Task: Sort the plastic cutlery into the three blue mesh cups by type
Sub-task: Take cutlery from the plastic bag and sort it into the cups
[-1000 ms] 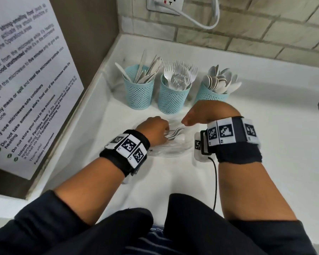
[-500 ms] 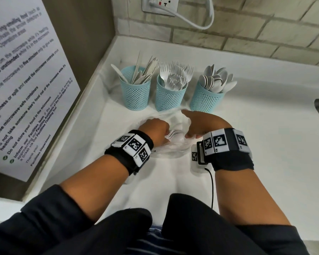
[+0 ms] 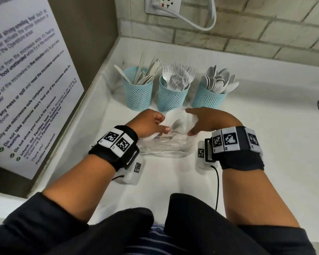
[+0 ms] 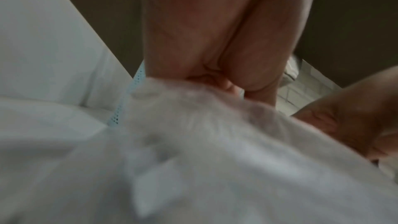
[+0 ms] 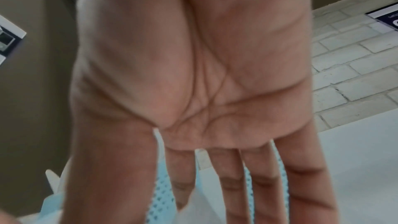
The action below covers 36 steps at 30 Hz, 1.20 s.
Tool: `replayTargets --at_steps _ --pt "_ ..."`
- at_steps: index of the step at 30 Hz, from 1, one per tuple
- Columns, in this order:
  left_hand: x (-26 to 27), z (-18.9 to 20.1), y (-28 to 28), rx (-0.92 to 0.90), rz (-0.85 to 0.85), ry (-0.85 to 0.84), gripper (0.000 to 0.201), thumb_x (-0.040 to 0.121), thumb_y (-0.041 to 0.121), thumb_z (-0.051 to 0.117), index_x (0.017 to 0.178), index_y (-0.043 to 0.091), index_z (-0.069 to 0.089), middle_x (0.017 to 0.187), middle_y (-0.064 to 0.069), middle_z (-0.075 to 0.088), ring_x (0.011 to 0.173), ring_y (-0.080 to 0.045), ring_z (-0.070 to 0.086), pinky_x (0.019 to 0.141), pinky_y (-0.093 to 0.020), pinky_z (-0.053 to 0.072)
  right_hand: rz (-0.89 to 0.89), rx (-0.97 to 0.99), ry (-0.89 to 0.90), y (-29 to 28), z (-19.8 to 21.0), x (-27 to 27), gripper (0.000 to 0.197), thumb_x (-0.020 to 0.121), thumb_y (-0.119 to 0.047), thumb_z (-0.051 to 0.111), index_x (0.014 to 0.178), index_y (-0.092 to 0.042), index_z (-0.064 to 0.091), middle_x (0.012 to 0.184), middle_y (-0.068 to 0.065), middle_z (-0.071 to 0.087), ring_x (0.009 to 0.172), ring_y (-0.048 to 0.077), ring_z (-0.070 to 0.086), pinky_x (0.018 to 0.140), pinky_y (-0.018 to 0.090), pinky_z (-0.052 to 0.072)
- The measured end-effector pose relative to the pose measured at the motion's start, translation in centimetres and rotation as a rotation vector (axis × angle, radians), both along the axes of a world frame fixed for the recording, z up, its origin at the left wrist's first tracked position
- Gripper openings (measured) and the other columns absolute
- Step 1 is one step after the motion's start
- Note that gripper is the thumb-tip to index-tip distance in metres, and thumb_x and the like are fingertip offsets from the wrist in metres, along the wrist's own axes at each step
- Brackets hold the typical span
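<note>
Pinching the near-left edge of a clear plastic bag (image 3: 166, 146), the person's left hand (image 3: 147, 124) has its fingers curled on the film, while the right hand (image 3: 208, 122) hovers over the bag's right side with fingers straight and spread, holding nothing. What cutlery remains appears to lie inside the bag, on the white counter (image 3: 265, 144) just in front of the three blue mesh cups: knives cup (image 3: 138, 94) nearest the back-left corner, forks cup (image 3: 170, 98) in the middle, spoons cup (image 3: 206, 98) on the right. The bag's contents are too faint to tell by type. To do this step well, the left hand should likely keep the mouth of the bag held open so the right can reach in, draw out pieces of one kind, and drop them handle-first into the matching cup without nudging the crowded cups over.
</note>
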<state>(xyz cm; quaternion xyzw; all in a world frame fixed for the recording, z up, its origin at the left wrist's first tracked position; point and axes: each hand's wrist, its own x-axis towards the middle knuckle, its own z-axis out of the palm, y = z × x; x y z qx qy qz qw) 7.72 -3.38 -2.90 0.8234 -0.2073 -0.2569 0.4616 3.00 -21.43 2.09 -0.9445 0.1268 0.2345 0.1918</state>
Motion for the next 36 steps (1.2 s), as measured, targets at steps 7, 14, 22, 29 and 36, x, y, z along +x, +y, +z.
replayTargets --at_steps 7,14,22,29,36 --pt "0.0 3.0 -0.5 -0.401 0.116 0.203 0.003 0.083 0.007 0.065 0.086 0.010 0.065 0.062 0.006 0.070 0.056 -0.003 0.066 0.054 -0.012 0.050 -0.097 0.448 -0.408 1.2 2.9 0.6 0.035 0.084 -0.039 0.064 0.105 -0.011 0.063 0.099 0.007 0.068 0.088 0.015 0.064 0.081 0.031 0.051" --pt "-0.6 3.4 -0.9 -0.522 0.094 0.284 0.012 0.093 0.013 0.052 0.096 0.010 0.063 0.082 -0.002 0.070 0.065 -0.006 0.068 0.058 -0.016 0.053 -0.222 0.717 -0.584 1.9 1.5 1.2 0.006 0.084 -0.012 0.068 0.085 -0.010 0.062 0.065 0.000 0.063 0.047 0.002 0.058 0.051 0.015 0.050" --pt "-0.7 3.2 -0.3 -0.550 0.096 0.406 0.020 0.096 0.009 0.045 0.109 0.005 0.059 0.087 -0.005 0.070 0.068 -0.014 0.071 0.061 -0.024 0.058 -0.282 0.792 -0.583 1.6 0.6 1.5 0.015 0.081 -0.008 0.069 0.095 -0.006 0.063 0.076 0.005 0.065 0.063 0.015 0.062 0.052 0.016 0.050" --pt "-0.9 3.0 -0.3 -0.507 0.100 0.373 0.019 0.093 0.014 0.052 0.107 0.006 0.062 0.086 -0.005 0.072 0.066 -0.015 0.071 0.058 -0.024 0.057 -0.331 0.868 -0.618 1.6 0.4 1.8 0.027 0.081 -0.003 0.068 0.107 0.002 0.061 0.081 0.005 0.065 0.067 0.010 0.063 0.057 0.016 0.054" --pt "-1.5 2.5 -1.1 -0.382 0.034 0.296 0.027 0.101 0.026 0.034 0.107 0.015 0.058 0.072 0.001 0.060 0.054 -0.001 0.060 0.062 -0.020 0.053 -0.171 0.657 -0.668 3.1 0.1 1.8 0.016 0.083 -0.017 0.069 0.085 -0.004 0.059 0.061 0.003 0.058 0.044 0.005 0.050 0.046 0.016 0.040"
